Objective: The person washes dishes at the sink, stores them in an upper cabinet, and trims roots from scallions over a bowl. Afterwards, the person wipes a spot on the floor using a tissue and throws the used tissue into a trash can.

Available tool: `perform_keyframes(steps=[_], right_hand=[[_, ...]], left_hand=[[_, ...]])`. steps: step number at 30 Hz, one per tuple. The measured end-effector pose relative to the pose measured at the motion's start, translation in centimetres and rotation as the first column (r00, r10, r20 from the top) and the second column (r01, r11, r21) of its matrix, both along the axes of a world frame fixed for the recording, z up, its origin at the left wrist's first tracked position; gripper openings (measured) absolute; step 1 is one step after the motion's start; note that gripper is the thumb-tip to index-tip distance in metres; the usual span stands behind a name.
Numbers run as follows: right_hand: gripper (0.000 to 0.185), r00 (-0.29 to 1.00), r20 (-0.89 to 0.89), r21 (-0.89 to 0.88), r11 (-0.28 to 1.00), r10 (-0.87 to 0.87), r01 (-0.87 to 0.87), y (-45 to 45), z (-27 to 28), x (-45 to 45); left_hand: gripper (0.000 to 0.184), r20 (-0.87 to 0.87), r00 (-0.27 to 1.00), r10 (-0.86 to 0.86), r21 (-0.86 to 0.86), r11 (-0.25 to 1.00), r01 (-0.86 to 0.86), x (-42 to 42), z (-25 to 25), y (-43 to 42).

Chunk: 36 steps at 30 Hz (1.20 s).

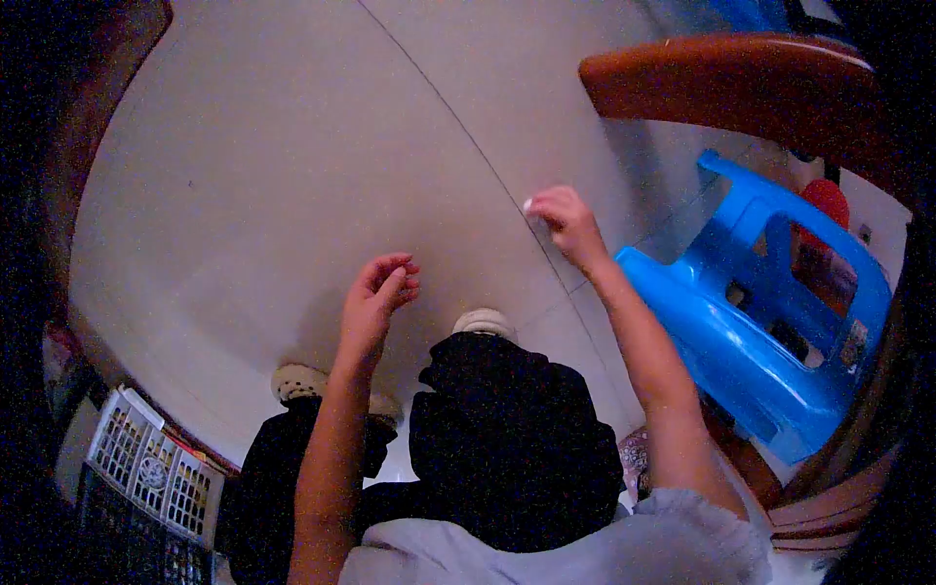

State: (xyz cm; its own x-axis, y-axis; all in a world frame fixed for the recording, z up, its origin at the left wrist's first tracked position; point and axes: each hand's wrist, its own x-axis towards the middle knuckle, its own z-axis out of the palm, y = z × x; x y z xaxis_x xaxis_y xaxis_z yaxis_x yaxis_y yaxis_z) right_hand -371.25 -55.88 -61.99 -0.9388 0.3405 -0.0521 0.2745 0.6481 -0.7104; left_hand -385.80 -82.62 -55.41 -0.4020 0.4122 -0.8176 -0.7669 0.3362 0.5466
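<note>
My left hand [378,292] hangs over the pale floor with its fingers loosely bent and a little apart, and nothing shows in it. Farther forward and to the right, my right hand [567,226] is closed, its fingers pinched together. A small white thing [529,206] sticks out at its fingertips, too small and blurred to name. Both hands are in the air, apart from each other. Right of my right forearm lies a bright blue plastic stool [721,312], tipped on its side.
Pale tiles with dark joints make up the floor [244,175]. A brown wooden edge [721,78] juts in at upper right, with a red round thing [827,203] below it. A white slatted crate [151,468] stands at lower left. Cream clogs [297,382] show beneath my dark-clothed legs.
</note>
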Motion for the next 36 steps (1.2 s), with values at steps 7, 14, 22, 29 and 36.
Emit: perform_keyframes(steps=[7,14,22,29,36], right_hand=[[0.029,0.994,0.095,0.022,0.998,-0.057,0.055,-4.3,1.0,4.6],[0.032,0.985,0.106,0.177,0.977,-0.136,0.116,-9.4,0.4,4.8],[0.024,0.973,0.156,-0.223,0.953,-0.172,0.204,-8.1,-0.6,5.2],[0.025,0.758,0.447,-0.883,-0.370,-0.475,0.288,-9.6,2.3,2.4],[0.022,0.822,0.414,-0.874,-0.425,-0.392,0.238,-11.1,2.9,2.2]], left_hand=[[0.022,0.018,1.000,0.009,0.003,1.000,-0.009,-0.2,-0.9,-0.5],[0.023,-0.020,0.998,-0.061,0.019,0.998,0.061,-0.5,-0.9,0.3],[0.024,-0.039,0.995,-0.094,0.035,0.995,0.095,-0.6,-0.9,1.7],[0.036,0.109,0.969,-0.222,0.259,0.947,0.188,2.6,-2.2,4.9],[0.041,-0.483,0.813,-0.324,0.232,0.848,0.476,5.0,-2.4,4.6]])
